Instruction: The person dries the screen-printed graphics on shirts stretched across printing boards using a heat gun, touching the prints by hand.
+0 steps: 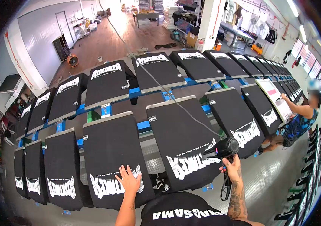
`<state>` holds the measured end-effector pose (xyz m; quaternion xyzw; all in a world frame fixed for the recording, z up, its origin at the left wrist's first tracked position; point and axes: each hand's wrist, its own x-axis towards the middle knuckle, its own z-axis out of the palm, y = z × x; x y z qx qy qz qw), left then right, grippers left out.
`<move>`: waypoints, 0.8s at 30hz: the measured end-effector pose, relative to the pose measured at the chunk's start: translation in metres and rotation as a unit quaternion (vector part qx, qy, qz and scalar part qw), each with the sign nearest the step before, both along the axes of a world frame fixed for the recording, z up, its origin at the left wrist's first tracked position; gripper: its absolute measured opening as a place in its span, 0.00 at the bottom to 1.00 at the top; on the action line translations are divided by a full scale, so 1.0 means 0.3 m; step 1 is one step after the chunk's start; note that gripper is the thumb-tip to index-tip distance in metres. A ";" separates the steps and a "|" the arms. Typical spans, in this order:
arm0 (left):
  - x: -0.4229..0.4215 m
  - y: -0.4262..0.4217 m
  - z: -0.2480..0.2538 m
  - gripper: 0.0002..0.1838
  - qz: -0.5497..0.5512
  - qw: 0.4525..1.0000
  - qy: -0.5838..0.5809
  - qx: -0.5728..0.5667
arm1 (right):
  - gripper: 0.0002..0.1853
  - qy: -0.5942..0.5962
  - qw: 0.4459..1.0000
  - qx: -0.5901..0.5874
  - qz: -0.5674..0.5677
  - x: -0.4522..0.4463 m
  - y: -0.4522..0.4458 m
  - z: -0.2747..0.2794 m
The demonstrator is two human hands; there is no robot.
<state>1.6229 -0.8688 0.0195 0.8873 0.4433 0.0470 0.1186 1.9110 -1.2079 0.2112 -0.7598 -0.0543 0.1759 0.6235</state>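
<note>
My left hand (129,180) lies flat with fingers spread on the white lettering of a black T-shirt (111,147), which is stretched over a flat printing board. In my right hand (232,167) is a black hair dryer (228,147), gripped by its handle. Its nozzle points left, over the white print of the neighbouring black T-shirt (179,132). A grey cord (168,92) runs from above down across the boards toward the dryer. Part of the print under my left hand is hidden.
Two long rows of boards with black printed shirts, such as this shirt (158,71), sit on blue metal rails (143,125). At right, a co-worker (300,116) holds a screen frame (273,98). An orange fan (72,60) stands on the floor at the back left.
</note>
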 end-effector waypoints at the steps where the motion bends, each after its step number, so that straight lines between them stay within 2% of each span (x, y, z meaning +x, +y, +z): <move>1: 0.012 -0.002 0.005 0.47 0.004 1.000 -0.003 0.002 | 0.23 0.018 1.000 -0.002 0.012 0.003 0.040 0.006; 5: 0.018 -0.017 -0.019 0.46 0.000 1.000 -0.026 0.012 | 0.23 0.027 0.994 -0.015 0.101 0.013 0.182 -0.015; 7: 0.025 -0.020 -0.016 0.46 -0.001 0.999 -0.026 0.021 | 0.25 0.019 0.989 -0.003 0.147 -0.022 0.261 0.050; 12: 0.029 -0.022 -0.015 0.46 0.003 1.000 -0.005 0.019 | 0.25 0.084 0.954 -0.013 0.289 -0.028 0.307 0.033; 15: 0.044 -0.056 -0.005 0.45 0.045 0.999 -0.001 0.003 | 0.25 0.129 0.933 0.011 0.336 -0.017 0.257 0.025; 20: 0.063 -0.217 -0.051 0.40 0.120 0.992 -0.027 0.032 | 0.32 0.160 0.932 0.028 0.323 0.081 0.065 0.000; 24: 0.081 -0.403 -0.058 0.37 0.159 0.986 -0.031 0.045 | 0.40 0.155 0.956 0.061 0.243 0.213 -0.137 -0.019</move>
